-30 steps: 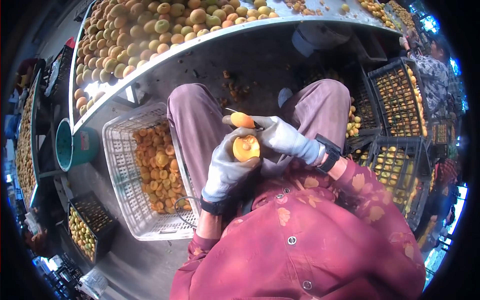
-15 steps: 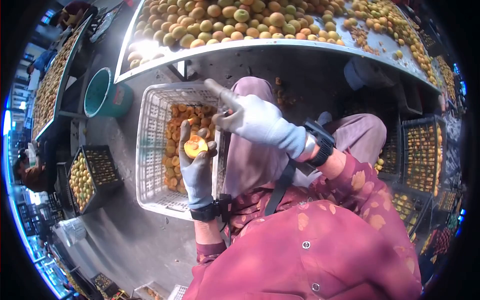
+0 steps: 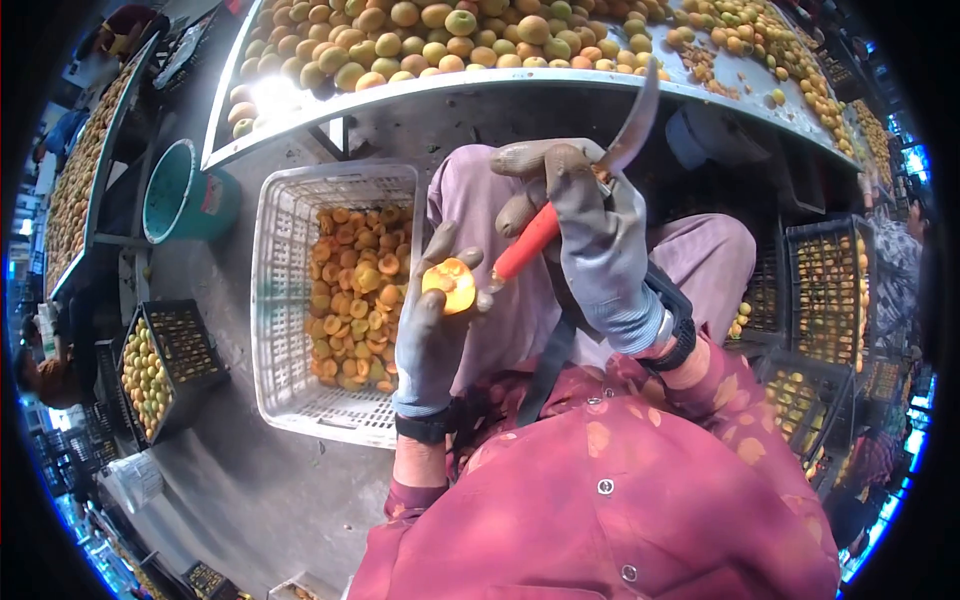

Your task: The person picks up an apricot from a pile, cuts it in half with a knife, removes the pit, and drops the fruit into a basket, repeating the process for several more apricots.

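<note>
My left hand point(image 3: 432, 325), in a grey-coated glove, has its fingers closed around a cut apricot point(image 3: 448, 286) whose yellow-orange inside faces up. It is just right of the white plastic crate point(image 3: 277, 300), above my leg. Halved apricots point(image 3: 355, 300) lie heaped in that crate. My right hand point(image 3: 590, 220), gloved too, grips a knife by its red handle point(image 3: 528, 243). The handle's end points down toward the apricot. From the top of the hand rises the curved blade point(image 3: 637, 122), pointing away toward the table edge.
Whole apricots point(image 3: 430, 45) cover the metal-edged table point(image 3: 480, 82) ahead. A teal bucket point(image 3: 188, 195) stands left of the white crate. Black crates of fruit sit at left point(image 3: 168, 365) and right point(image 3: 828, 300). Another person point(image 3: 50, 375) is at the far left.
My left hand has moved right, from over the crate to beside it, still holding the cut apricot. My right hand has turned and moved right, bringing the knife into plain sight.
</note>
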`<state>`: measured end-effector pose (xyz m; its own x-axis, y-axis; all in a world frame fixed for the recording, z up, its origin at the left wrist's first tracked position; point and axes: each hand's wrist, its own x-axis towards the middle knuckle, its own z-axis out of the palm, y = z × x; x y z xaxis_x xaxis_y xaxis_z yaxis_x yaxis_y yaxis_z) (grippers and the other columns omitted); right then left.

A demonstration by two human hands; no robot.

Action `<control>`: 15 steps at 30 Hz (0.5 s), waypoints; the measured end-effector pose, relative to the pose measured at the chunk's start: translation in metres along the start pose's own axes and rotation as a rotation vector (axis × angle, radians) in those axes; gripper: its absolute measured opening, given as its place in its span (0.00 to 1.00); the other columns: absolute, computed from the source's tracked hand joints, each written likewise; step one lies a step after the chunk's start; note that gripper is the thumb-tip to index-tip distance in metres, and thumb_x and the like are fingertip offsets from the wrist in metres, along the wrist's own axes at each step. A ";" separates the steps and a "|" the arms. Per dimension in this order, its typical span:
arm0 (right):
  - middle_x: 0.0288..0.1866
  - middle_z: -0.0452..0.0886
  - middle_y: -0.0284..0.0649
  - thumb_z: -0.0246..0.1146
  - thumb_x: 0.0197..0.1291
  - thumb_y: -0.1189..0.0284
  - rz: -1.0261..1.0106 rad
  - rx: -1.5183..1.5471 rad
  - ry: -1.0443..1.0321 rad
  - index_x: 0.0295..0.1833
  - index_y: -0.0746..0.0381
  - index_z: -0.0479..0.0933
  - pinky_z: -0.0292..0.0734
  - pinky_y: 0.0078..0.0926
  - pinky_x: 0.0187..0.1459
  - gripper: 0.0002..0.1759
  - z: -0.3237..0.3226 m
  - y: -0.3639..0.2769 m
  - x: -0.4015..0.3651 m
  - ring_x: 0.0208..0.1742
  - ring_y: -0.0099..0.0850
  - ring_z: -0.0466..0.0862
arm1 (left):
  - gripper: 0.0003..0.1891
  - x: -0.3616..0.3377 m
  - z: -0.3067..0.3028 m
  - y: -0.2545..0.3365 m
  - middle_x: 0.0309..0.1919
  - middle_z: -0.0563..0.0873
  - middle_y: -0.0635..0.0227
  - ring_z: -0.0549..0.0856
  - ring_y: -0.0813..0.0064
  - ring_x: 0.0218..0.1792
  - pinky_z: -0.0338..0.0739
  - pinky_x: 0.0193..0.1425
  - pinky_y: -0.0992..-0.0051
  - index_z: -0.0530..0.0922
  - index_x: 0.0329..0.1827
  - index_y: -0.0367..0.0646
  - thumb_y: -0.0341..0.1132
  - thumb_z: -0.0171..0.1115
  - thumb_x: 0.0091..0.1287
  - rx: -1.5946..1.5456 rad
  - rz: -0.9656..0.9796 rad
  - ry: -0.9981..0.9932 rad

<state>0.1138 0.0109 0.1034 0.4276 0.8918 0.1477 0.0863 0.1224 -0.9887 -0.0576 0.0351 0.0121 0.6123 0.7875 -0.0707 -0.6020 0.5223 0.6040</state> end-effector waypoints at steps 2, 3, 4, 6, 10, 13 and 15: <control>0.35 0.84 0.40 0.51 0.72 0.49 -0.061 0.029 -0.038 0.53 0.69 0.75 0.78 0.16 0.34 0.30 0.000 -0.008 -0.008 0.31 0.26 0.85 | 0.37 0.003 -0.001 -0.007 0.55 0.78 0.61 0.79 0.76 0.43 0.76 0.43 0.78 0.60 0.74 0.37 0.57 0.52 0.71 -0.053 -0.072 0.057; 0.36 0.84 0.41 0.56 0.72 0.56 -0.079 0.072 -0.027 0.55 0.69 0.75 0.80 0.18 0.36 0.24 -0.001 -0.010 -0.011 0.34 0.26 0.86 | 0.35 0.004 0.000 -0.009 0.53 0.79 0.62 0.79 0.77 0.41 0.76 0.40 0.79 0.62 0.72 0.37 0.58 0.49 0.73 -0.100 -0.110 0.081; 0.36 0.84 0.41 0.56 0.72 0.56 -0.078 0.070 -0.024 0.55 0.69 0.75 0.80 0.18 0.36 0.24 -0.001 -0.005 -0.014 0.34 0.26 0.86 | 0.34 0.005 0.001 -0.011 0.51 0.80 0.63 0.79 0.77 0.38 0.75 0.37 0.79 0.65 0.71 0.37 0.58 0.45 0.75 -0.148 -0.147 0.103; 0.38 0.85 0.41 0.61 0.70 0.66 -0.120 0.099 -0.085 0.57 0.68 0.76 0.81 0.19 0.39 0.18 -0.003 0.009 -0.019 0.37 0.26 0.85 | 0.32 0.007 0.009 -0.014 0.42 0.83 0.65 0.79 0.79 0.29 0.73 0.30 0.81 0.70 0.66 0.38 0.58 0.41 0.76 -0.085 -0.146 0.169; 0.40 0.86 0.40 0.68 0.61 0.70 -0.255 -0.373 -0.167 0.47 0.62 0.82 0.80 0.24 0.37 0.11 -0.013 0.000 -0.031 0.34 0.28 0.86 | 0.21 0.011 -0.002 -0.021 0.39 0.81 0.68 0.81 0.76 0.37 0.79 0.40 0.78 0.72 0.58 0.40 0.50 0.46 0.77 -0.057 -0.156 0.027; 0.40 0.85 0.43 0.69 0.59 0.69 0.017 -0.259 -0.143 0.44 0.59 0.85 0.80 0.26 0.38 0.09 -0.020 -0.002 -0.033 0.35 0.33 0.86 | 0.19 0.017 0.012 -0.026 0.43 0.81 0.66 0.81 0.75 0.47 0.79 0.53 0.75 0.70 0.61 0.39 0.44 0.45 0.79 -0.134 -0.215 0.258; 0.38 0.85 0.42 0.68 0.61 0.68 0.006 -0.529 -0.200 0.47 0.61 0.84 0.80 0.25 0.40 0.12 -0.031 -0.014 -0.033 0.36 0.31 0.87 | 0.20 0.015 0.003 -0.035 0.52 0.79 0.62 0.80 0.72 0.53 0.76 0.60 0.72 0.67 0.65 0.38 0.41 0.52 0.76 -0.064 -0.082 0.148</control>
<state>0.1262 -0.0335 0.1128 0.2548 0.9634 0.0836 0.5456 -0.0719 -0.8350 -0.0259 0.0278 -0.0074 0.5815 0.7783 -0.2367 -0.5873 0.6030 0.5399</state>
